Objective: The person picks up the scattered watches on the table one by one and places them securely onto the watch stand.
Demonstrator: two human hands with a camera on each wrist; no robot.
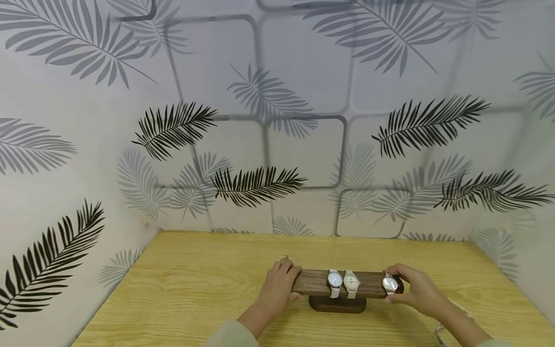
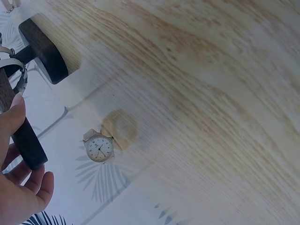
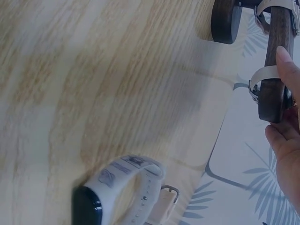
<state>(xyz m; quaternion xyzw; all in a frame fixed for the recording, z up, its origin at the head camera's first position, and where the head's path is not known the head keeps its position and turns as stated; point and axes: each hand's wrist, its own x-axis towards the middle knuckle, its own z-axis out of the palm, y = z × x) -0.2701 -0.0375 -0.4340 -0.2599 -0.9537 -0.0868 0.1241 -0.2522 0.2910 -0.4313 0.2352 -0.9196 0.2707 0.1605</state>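
A dark wooden watch stand (image 1: 370, 284) with a horizontal bar and a rounded base (image 1: 337, 304) stands on the table. My left hand (image 1: 279, 284) grips the bar's left end, thumb in front and fingers behind. Two wristwatches, one white-strapped (image 1: 335, 279) and one cream-strapped (image 1: 351, 282), sit side by side around the bar's middle. At the right end, my right hand (image 1: 416, 289) pinches a third wristwatch (image 1: 389, 284) on the bar, with its light strap (image 3: 266, 74) beside the thumb. Another wristwatch (image 2: 99, 147) lies on the table beyond my left hand.
A white fitness band (image 3: 115, 180) with a printed strap lies to the right, partly behind my right forearm in the head view. Next to it shows a pale strap with a buckle (image 3: 164, 201). The wood-grain table (image 1: 195, 279) meets a leaf-patterned backdrop (image 1: 303, 212).
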